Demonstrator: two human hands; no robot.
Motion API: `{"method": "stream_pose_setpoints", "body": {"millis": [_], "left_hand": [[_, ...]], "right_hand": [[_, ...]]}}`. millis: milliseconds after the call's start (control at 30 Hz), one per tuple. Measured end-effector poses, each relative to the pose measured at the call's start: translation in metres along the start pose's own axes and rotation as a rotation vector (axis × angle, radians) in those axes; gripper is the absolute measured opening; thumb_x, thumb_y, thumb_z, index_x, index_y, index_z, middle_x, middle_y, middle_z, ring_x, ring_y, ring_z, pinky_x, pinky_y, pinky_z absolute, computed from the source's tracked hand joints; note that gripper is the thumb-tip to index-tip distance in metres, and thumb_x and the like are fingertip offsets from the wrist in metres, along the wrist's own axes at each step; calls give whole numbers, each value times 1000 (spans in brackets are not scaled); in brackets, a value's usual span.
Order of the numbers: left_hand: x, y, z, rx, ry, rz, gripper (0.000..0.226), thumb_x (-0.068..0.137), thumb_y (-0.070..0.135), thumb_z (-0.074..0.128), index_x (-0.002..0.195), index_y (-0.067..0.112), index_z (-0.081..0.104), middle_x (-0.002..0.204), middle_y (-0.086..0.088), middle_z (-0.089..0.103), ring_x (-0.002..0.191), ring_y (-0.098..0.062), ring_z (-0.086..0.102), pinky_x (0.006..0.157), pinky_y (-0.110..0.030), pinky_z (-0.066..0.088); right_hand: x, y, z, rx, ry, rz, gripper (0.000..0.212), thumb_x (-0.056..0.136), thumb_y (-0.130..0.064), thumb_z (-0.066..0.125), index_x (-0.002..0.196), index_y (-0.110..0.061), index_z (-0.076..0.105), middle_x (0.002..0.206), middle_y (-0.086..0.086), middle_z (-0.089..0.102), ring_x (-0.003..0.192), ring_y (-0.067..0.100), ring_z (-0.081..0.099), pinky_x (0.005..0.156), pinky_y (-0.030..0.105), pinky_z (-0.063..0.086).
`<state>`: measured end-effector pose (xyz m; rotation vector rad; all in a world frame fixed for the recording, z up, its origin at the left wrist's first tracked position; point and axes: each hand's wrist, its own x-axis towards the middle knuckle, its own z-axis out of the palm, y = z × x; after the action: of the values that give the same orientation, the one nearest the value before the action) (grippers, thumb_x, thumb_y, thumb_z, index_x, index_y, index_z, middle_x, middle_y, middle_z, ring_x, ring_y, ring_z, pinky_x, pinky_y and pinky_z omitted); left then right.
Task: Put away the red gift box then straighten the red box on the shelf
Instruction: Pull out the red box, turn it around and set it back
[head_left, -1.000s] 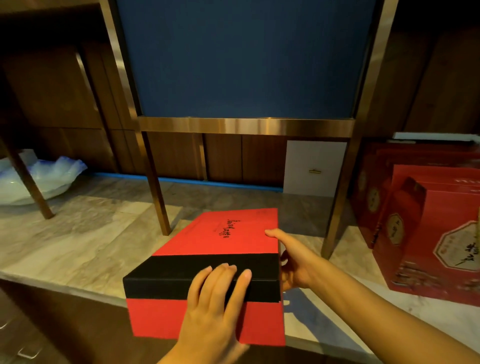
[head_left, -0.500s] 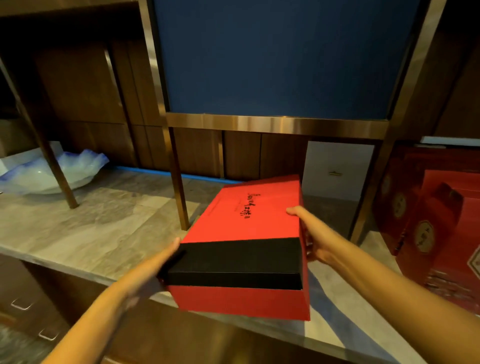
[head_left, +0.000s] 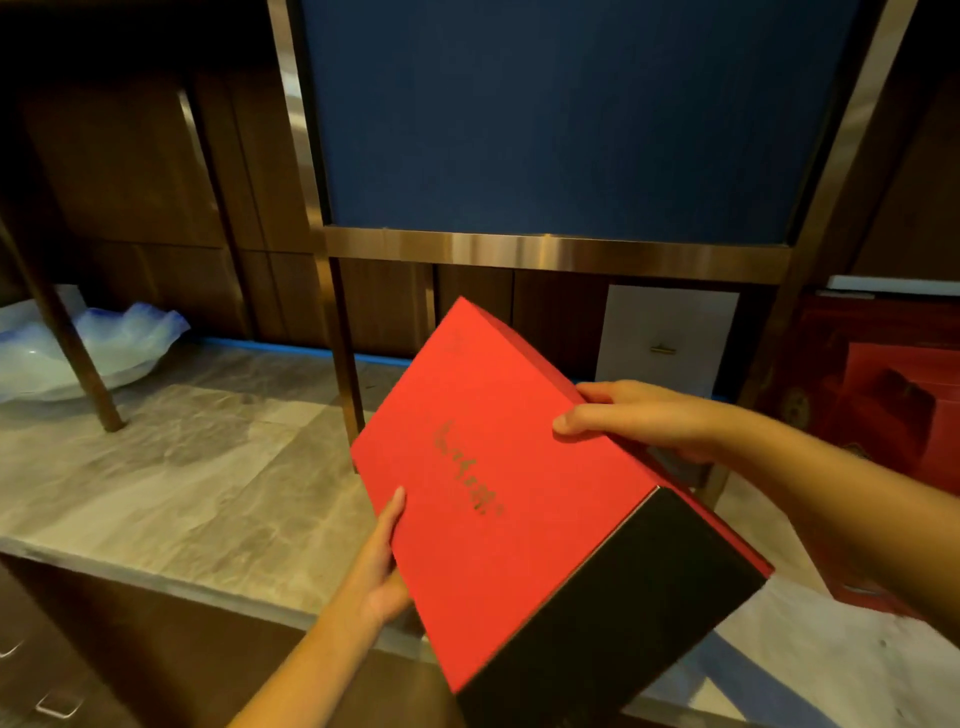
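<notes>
Red gift box (head_left: 498, 467) (gold script lid, black end), tilted, gripped between left hand (head_left: 382, 566), right hand (head_left: 636, 415)

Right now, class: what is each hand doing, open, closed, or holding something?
Left hand: holding the red gift box by its left edge.
Right hand: holding the same box by its right edge.
</notes>
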<state>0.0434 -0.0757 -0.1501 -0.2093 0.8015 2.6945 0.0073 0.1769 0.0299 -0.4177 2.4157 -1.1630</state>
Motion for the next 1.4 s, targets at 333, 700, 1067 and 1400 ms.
{"method": "stream_pose_setpoints", "body": {"millis": [333,700,1067,1400], "left_hand": [[39,-29,5,-174,21,267,57,52,44,78,100,16,73,94,-8,76,80,-21,74,64,-38,60],[68,69,-33,636,272,422,81,75,13,71,144,17,30,128,-8,59,97,-17,65,78,-32,54],[83,87,-13,1021,-7,337,88,38,58,84,117,39,51,110,11,70,104,-3,65,73,-18,55],[105,117,8,995,-150,257,119,35,77,70,136,37,22,121,19,52,102,3,59,79,-19,52]], "right_hand": [[31,-23,-14,-121,40,-7,69,74,-30,76,135,-29,43,99,-9,67,77,8,70,61,19,57],[71,-22,-26,-616,178,-136,104,64,-46,79,150,-28,24,134,1,50,120,23,50,92,26,43],[109,-10,-38,-744,85,-175,94,68,-50,75,146,-41,23,123,-3,43,116,22,42,100,38,41],[128,-1,-41,-700,45,-137,92,71,-42,76,147,-39,24,136,2,41,120,24,46,94,32,47]]}}
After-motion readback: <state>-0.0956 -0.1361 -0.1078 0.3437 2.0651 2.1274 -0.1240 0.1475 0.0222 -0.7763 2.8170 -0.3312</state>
